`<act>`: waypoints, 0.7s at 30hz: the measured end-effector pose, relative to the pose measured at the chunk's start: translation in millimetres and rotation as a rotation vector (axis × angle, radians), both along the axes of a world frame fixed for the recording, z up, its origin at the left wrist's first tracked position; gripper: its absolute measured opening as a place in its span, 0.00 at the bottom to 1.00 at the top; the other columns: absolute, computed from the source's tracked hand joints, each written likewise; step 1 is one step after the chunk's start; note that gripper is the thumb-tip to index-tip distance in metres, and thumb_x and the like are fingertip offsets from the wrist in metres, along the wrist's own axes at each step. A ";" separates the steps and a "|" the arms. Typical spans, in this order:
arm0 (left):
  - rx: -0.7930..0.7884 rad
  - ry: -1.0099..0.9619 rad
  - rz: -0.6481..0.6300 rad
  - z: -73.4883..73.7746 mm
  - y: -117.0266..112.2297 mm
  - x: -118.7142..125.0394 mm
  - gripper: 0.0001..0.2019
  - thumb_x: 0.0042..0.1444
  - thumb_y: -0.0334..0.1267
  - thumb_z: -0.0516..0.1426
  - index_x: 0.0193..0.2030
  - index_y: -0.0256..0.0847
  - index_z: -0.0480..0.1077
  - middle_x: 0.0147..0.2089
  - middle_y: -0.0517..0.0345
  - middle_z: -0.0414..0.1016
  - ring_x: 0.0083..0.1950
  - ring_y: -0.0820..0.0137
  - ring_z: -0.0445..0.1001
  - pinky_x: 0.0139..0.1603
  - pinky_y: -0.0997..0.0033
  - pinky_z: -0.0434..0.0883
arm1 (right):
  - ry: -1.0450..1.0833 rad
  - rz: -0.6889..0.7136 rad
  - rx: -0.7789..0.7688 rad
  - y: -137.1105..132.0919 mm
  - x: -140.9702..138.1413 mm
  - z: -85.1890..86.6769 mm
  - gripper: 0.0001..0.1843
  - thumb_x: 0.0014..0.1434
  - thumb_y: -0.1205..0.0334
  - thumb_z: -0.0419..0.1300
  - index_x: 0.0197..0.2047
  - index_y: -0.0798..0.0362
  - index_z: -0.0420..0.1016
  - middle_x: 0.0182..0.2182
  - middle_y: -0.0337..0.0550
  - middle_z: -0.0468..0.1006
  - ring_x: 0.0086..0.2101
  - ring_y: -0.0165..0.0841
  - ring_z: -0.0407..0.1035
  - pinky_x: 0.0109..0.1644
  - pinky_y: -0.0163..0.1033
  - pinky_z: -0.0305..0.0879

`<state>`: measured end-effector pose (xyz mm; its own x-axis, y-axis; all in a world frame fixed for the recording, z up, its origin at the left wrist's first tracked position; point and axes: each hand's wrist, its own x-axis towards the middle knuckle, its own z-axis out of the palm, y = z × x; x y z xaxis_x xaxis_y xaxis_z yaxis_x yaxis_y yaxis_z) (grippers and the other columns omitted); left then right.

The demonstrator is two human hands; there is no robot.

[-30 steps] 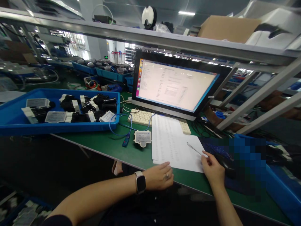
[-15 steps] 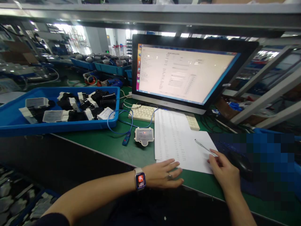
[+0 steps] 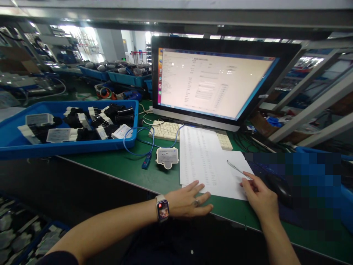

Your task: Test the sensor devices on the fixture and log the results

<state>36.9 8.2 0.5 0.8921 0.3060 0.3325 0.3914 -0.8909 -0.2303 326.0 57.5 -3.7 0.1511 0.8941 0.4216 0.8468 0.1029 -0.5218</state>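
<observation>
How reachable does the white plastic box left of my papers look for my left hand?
Probably yes: your left hand is spread open at the near edge of the white paper sheets, and nothing seems to stand between it and the white plastic box.

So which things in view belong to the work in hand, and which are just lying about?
Seemingly in use:
pen, held in the right hand
printed sheets, with the left hand at their near edge

Untouched, so perhaps just lying about:
white-cased module
blue dongle
keyboard, partly under the sheets
black mouse
blue tray holding parts
</observation>
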 end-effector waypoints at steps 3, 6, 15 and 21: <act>-0.004 0.014 0.018 0.2 -0.6 -0.2 0.21 0.61 0.41 0.49 0.59 0.41 0.58 0.59 0.46 0.63 0.59 0.52 0.63 0.62 0.49 0.57 | -0.005 -0.003 -0.024 0.4 0.0 -0.7 0.27 0.52 0.43 0.51 0.47 0.53 0.74 0.25 0.42 0.76 0.23 0.34 0.68 0.29 0.36 0.62; -0.014 0.031 0.028 -0.4 -1.3 -0.2 0.21 0.61 0.42 0.49 0.60 0.41 0.58 0.60 0.46 0.63 0.58 0.53 0.64 0.62 0.48 0.56 | -0.014 -0.006 -0.028 1.0 0.7 -2.0 0.27 0.52 0.43 0.51 0.47 0.52 0.74 0.26 0.42 0.76 0.23 0.34 0.69 0.29 0.36 0.62; -0.053 0.031 0.026 0.2 -0.6 -0.1 0.26 0.57 0.44 0.54 0.61 0.40 0.55 0.60 0.43 0.62 0.58 0.51 0.63 0.61 0.47 0.56 | -0.035 0.127 -0.184 3.4 -1.9 1.1 0.30 0.52 0.41 0.52 0.54 0.46 0.69 0.39 0.42 0.78 0.24 0.34 0.69 0.30 0.38 0.63; -0.105 0.028 0.019 1.1 -1.0 -0.5 0.33 0.51 0.46 0.60 0.61 0.38 0.55 0.60 0.41 0.62 0.59 0.50 0.63 0.62 0.46 0.56 | 0.467 0.249 -0.155 1.3 -26.3 0.1 0.32 0.54 0.44 0.55 0.56 0.55 0.66 0.38 0.47 0.76 0.37 0.37 0.70 0.42 0.39 0.67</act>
<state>36.4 7.1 1.6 0.8943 0.3547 0.2727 0.4031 -0.9033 -0.1469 299.8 58.8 -3.6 0.0668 0.9731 0.2205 0.4813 0.1621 -0.8614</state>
